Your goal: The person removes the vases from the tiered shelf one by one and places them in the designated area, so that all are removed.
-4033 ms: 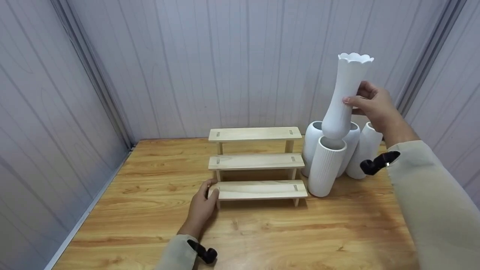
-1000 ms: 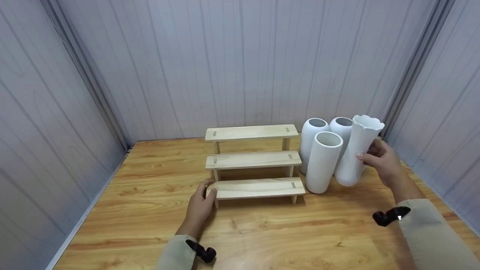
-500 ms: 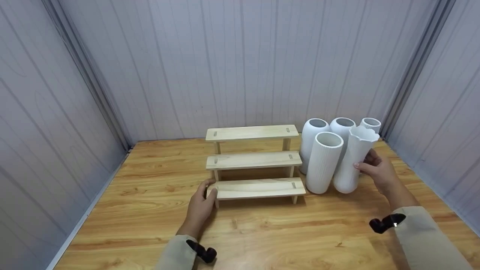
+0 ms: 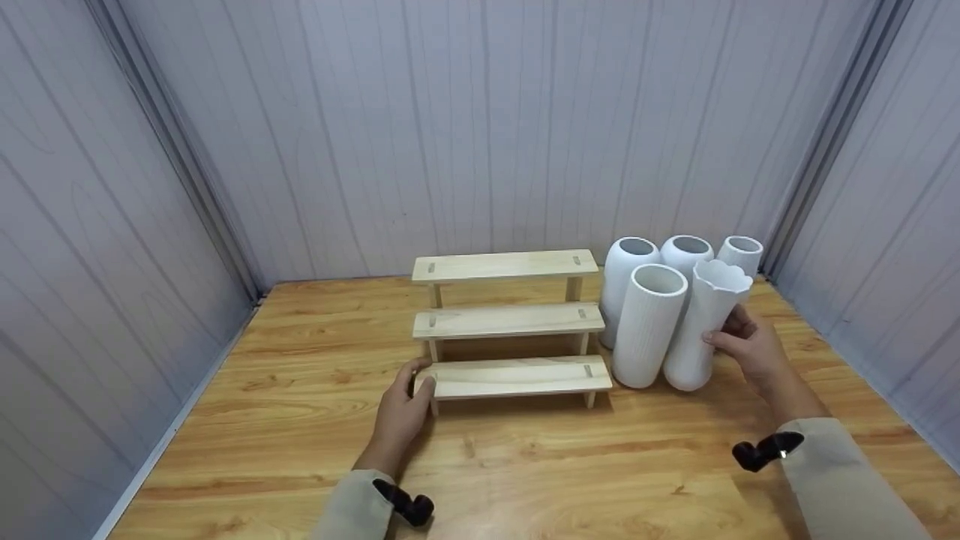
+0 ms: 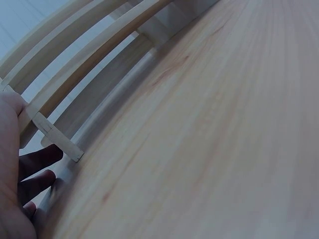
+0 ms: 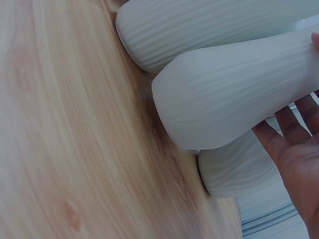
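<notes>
In the head view a three-tier wooden stand (image 4: 517, 379) stands on the table. My left hand (image 4: 401, 412) grips the left end of its lowest shelf. In the left wrist view the thumb lies at that shelf's end, and several fingers (image 5: 37, 181) are behind the stand's leg. My right hand (image 4: 757, 364) holds a white vase with a scalloped rim (image 4: 694, 341) around its narrower middle. The vase is upright, right of a ribbed white cylindrical vase (image 4: 649, 330). Its base (image 6: 199, 104) looks at or very near the tabletop in the right wrist view; I cannot tell whether it touches.
Behind these stand two rounded white vases, a left one (image 4: 619, 300) and a middle one (image 4: 686, 255), plus a narrower vase (image 4: 741, 255) at the right. The wooden table (image 4: 525, 472) meets a panelled back wall (image 4: 450, 135) and side walls.
Four seconds ago my right hand held the scalloped vase high above the others. It has come down to the right of the ribbed vase and shifted slightly left lately. The left hand stays put.
</notes>
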### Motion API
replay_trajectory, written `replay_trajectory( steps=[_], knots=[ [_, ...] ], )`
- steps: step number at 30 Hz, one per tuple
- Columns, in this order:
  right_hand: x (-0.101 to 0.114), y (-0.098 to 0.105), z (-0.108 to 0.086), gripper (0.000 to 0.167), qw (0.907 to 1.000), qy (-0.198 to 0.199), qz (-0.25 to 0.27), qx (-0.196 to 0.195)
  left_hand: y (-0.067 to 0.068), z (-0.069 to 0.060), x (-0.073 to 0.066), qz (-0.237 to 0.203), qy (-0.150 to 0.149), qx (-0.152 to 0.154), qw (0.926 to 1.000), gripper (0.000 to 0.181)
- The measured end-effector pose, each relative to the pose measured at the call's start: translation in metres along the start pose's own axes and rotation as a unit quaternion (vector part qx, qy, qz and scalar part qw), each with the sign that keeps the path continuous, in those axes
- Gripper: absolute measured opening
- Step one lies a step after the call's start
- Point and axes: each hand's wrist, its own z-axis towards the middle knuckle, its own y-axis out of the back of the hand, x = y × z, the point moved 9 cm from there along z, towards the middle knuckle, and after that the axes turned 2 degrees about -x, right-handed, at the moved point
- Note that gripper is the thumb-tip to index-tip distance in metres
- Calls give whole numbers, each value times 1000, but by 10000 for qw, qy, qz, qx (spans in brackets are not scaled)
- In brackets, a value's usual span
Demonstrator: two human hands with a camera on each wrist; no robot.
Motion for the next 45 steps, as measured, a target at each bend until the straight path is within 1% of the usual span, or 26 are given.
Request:
replay_trajectory(
  steps=[5,11,20,24,28,32,35,39,45],
  knots=[
    [-1,-2,0,51,9999,83,103,-42,2,1,-1,171,-108,-91,9998,34],
    [-3,-4,0,51,10000,44,26,-50,2,2,1,198,-28,-137,9997,33],
    [-4,-5,0,48,9998,-14,-183,-112,0,3,2,-31,23,-4,10000,36],
    [-5,-6,0,56,9989,-57,-450,-129,-1,2,1,-115,20,37,9999,37],
    [-8,-4,0,64,9976,-144,-650,-185,-1,2,0,-81,-32,42,10000,37],
    [-12,-3,-1,63,9978,-304,-507,-315,0,1,0,21,-110,2,9999,37],
    [-15,-2,-2,65,9976,-378,-427,-393,1,1,1,26,-112,-13,9999,36],
    [-17,-1,-1,66,9969,-381,-494,-473,1,1,1,70,-64,-45,9999,36],
    [-20,-3,0,64,9963,-321,-568,-560,2,1,0,146,-41,-156,9998,34]
  ],
)
